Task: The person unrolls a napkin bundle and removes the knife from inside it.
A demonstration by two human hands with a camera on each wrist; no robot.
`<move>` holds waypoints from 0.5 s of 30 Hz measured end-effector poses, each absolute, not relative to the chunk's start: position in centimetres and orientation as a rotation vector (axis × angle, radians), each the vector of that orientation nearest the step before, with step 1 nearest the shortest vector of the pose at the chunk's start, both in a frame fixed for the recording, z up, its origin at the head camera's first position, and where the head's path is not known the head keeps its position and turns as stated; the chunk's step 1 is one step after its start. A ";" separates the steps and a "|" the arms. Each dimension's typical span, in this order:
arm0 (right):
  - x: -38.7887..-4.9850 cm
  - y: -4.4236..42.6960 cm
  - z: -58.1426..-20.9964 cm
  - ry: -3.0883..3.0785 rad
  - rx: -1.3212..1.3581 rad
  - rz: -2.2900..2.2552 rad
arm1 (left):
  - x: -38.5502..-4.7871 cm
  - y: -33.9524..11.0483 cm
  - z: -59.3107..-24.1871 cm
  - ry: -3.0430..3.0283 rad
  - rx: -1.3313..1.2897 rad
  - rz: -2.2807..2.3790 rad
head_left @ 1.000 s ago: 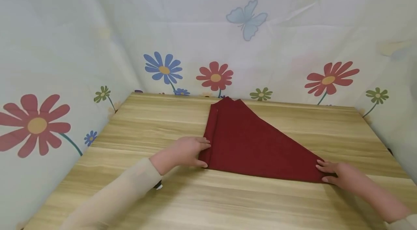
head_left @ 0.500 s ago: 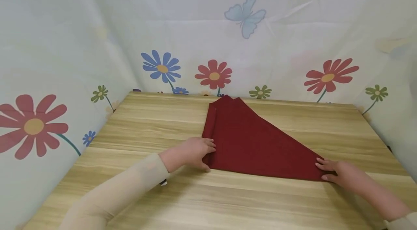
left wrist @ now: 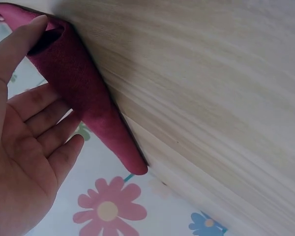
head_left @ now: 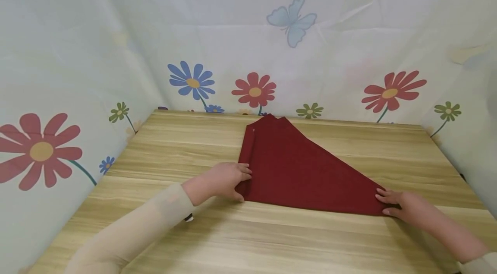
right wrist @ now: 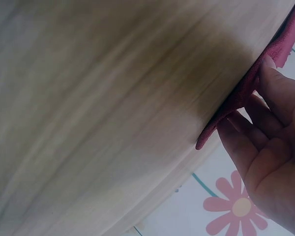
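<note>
A dark red cloth [head_left: 303, 174] lies on the wooden table, its left side folded into a narrow roll [head_left: 248, 149]. My left hand [head_left: 221, 181] grips the near part of that roll, fingers over it and thumb at its near end. In the left wrist view, the roll [left wrist: 83, 73] shows a hollow end beside the thumb of my left hand [left wrist: 29, 142]. At the tapered right corner my right hand [head_left: 415, 211] rests on the cloth with loosely extended fingers. The right wrist view shows the cloth's edge [right wrist: 241, 91] along the fingers and thumb of my right hand [right wrist: 270, 142].
The wooden table [head_left: 272, 239] extends around the cloth. A small black-and-white item [head_left: 189, 218] lies by my left sleeve [head_left: 136, 226], partly hidden. Behind the table hangs a pale curtain [head_left: 217, 41] printed with flowers and a butterfly.
My left hand first moved slightly right over the roll, then back left. The roll's left edge now sits slightly farther left. My right hand has stayed at the corner.
</note>
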State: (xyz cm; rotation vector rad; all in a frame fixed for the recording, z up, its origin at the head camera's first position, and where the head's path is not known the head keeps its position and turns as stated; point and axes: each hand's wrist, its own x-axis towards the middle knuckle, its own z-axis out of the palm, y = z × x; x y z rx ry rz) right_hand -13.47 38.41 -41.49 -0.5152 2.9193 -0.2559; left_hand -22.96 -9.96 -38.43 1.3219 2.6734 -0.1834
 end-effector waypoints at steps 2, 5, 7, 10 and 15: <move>-13.4 38.4 -41.5 2.918 -0.505 -0.263 | -22.9 -10.2 -38.3 2.683 1.316 -0.183; -13.4 38.3 -41.5 2.925 -0.498 -0.261 | -22.9 -10.6 -38.3 2.700 1.313 -0.177; -13.3 38.3 -41.5 2.930 -0.499 -0.263 | -22.9 -10.9 -38.3 2.708 1.311 -0.171; -13.3 38.2 -41.5 2.931 -0.501 -0.267 | -22.9 -11.3 -38.4 2.713 1.318 -0.151; -13.3 38.2 -41.5 2.931 -0.494 -0.279 | -22.8 -11.9 -38.7 2.726 1.307 -0.112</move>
